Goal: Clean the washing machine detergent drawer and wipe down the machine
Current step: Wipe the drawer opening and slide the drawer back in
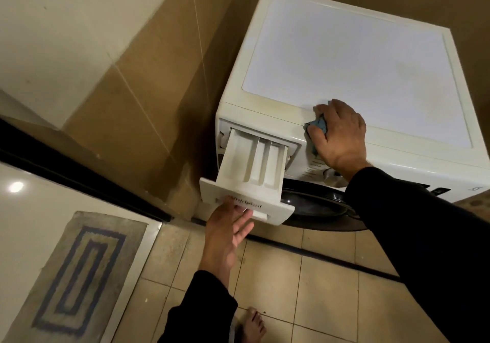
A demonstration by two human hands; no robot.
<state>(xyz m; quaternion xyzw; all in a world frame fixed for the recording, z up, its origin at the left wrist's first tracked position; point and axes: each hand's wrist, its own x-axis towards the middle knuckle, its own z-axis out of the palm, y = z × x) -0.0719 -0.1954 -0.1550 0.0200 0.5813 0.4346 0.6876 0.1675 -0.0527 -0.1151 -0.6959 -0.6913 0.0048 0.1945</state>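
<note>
- The left hand (230,232) reaches up under the front panel of the detergent drawer (254,165); its fingertips go into the handle recess, the other fingers fairly straight — a loose grip on the panel.
- The right hand (338,137) is clenched round a blue cloth (318,126), pressing it on the front top edge of the washing machine (358,58), just right of the drawer opening.
- The drawer is pulled far out of the machine's upper left corner and slopes down; its three compartments look empty and pale.
- A control knob (332,176) shows below the right wrist — the dark door (315,206) beneath it.
- A patterned mat (79,271) lies on the floor at left.
</note>
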